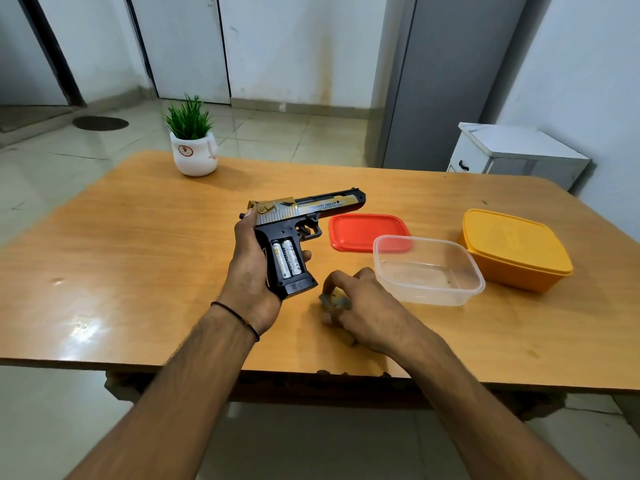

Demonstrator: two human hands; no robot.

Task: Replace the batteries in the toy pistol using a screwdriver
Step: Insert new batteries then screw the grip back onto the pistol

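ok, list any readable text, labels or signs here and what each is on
"DESERT EAGLE": slide of the toy pistol, in the left hand.
Smaller line under it: too blurred.
"+": batteries in the open grip; brand print unreadable.
Emblem on the plant pot: too small.
The small object in the right hand: blurred.

toy pistol (304,216): 1, black with a gold and silver slide
batteries (286,259): 2, side by side in the open grip
hands: 2, the left hand (252,268) and the right hand (363,303)
small blurred object (334,299): 1, grey and yellow, in the right hand's fingers; kind unclear
clear tub (429,292): 1, open-topped
red lid (360,230): 1
orange tub (512,247): 1, lid on
potted plant (194,147): 1
wrist thread (239,315): 1, on the left wrist
white cabinet (512,150): 1
table (138,254): 1
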